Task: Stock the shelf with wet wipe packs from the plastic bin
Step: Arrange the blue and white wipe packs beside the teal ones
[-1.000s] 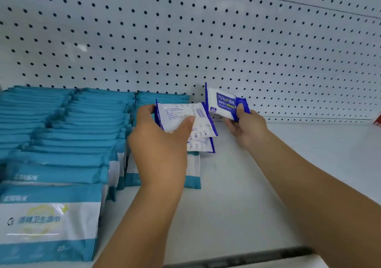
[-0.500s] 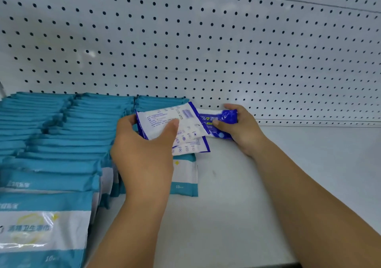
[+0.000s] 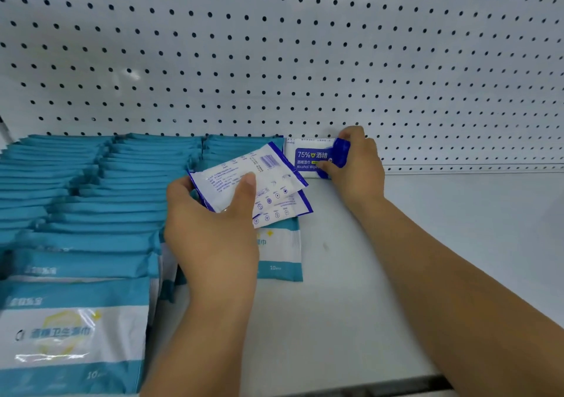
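My right hand (image 3: 355, 164) grips a blue and white alcohol wipe pack (image 3: 309, 158) that stands upright against the pegboard at the back of the white shelf (image 3: 396, 244), just right of the teal rows. My left hand (image 3: 210, 229) holds two more blue and white wipe packs (image 3: 259, 183) fanned out, backs facing me, above the front of the third teal row. The plastic bin is out of view.
Three rows of teal and white wipe packs (image 3: 91, 198) fill the shelf's left side, leaning back in overlapping lines. A white pegboard wall (image 3: 274, 45) closes the back. The shelf's front edge (image 3: 366, 387) runs along the bottom. Bare shelf surface lies to the right.
My right hand has carried its pack down and back from mid-air and set it upright against the pegboard. My left hand drifted slightly lower and left, still holding its packs.
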{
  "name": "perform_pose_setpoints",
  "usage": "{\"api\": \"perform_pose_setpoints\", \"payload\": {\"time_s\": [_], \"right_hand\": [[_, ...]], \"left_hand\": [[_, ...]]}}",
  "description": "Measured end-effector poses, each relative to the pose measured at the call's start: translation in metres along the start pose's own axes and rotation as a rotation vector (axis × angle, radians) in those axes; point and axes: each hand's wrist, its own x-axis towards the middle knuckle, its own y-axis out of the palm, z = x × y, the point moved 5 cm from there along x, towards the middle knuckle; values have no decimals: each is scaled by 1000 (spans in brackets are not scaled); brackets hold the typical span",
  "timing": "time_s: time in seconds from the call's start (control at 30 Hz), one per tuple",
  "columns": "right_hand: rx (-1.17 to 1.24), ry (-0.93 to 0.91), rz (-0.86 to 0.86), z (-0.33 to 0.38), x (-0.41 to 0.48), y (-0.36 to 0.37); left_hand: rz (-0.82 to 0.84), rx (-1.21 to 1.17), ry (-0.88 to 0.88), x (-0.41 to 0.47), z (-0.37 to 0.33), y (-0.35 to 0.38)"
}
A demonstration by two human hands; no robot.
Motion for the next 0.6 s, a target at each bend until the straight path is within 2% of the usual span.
{"api": "perform_pose_setpoints", "payload": {"time_s": [0.17,0.3,0.37,0.4,0.5,0.6], "right_hand": [[-43,29,-103,-6,0,-9],[236,94,-84,14,-9,-28],[453,165,86,34,-20,-37],[529,185,224,45,-27,-38],[634,171,623,76,-49,-34],[635,156,721,91,-60,-28]], "left_hand": [[22,-32,-1,-1,1,0],[37,-60,-28,-2,-2,0],[59,-90,-40,-5,-4,3],[78,-108,-45,-6,-5,5],[121,-142,-44,-8,-8,9],[109,-129,-56,-7,-6,7]]}}
